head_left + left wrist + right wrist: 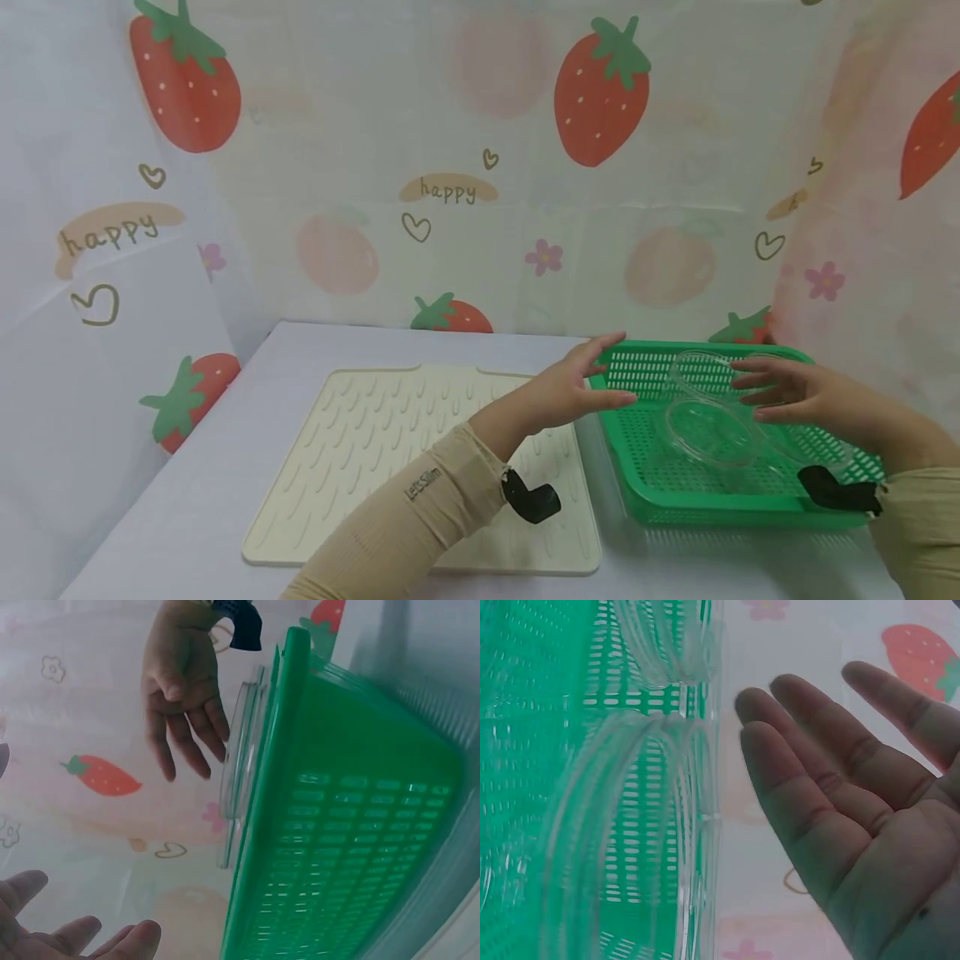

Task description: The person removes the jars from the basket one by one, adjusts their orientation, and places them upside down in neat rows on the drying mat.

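Clear round plastic dishes [708, 425] sit in green perforated basket [645, 483], at least two, one leaning on another. Right hand [787, 390] flat, fingers straight, hovering just above the dishes, no contact visible. Left hand [581, 383] spread over basket's left rim, holding nothing. Cream ribbed mat [375, 450] lies left of the basket.

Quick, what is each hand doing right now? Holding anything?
Left hand: open, fingers straight, holding nothing, at the left edge of the green basket.
Right hand: open, fingers straight, holding nothing, above the clear dishes in the basket.
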The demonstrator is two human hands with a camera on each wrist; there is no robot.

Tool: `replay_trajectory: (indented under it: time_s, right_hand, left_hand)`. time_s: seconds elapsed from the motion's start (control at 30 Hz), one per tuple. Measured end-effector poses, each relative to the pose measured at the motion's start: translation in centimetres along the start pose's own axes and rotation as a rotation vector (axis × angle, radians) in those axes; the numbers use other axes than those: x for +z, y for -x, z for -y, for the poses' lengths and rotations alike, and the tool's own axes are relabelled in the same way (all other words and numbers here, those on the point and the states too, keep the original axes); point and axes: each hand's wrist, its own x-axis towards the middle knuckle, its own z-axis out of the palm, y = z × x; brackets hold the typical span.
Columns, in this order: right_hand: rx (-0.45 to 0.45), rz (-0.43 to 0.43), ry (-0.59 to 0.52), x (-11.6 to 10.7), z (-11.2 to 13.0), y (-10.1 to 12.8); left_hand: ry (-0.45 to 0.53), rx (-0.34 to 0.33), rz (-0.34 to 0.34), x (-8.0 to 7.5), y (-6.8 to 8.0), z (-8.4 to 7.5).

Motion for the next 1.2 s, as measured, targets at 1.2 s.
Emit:
replay_trajectory:
  time_s: [1.2]
  right_hand:
    - [0.052,0.275,-0.065,2.2,0.5,-1.8]
  left_hand:
    - [-0.032,-0.090,-0.004,-0.6,2.3,1.5]
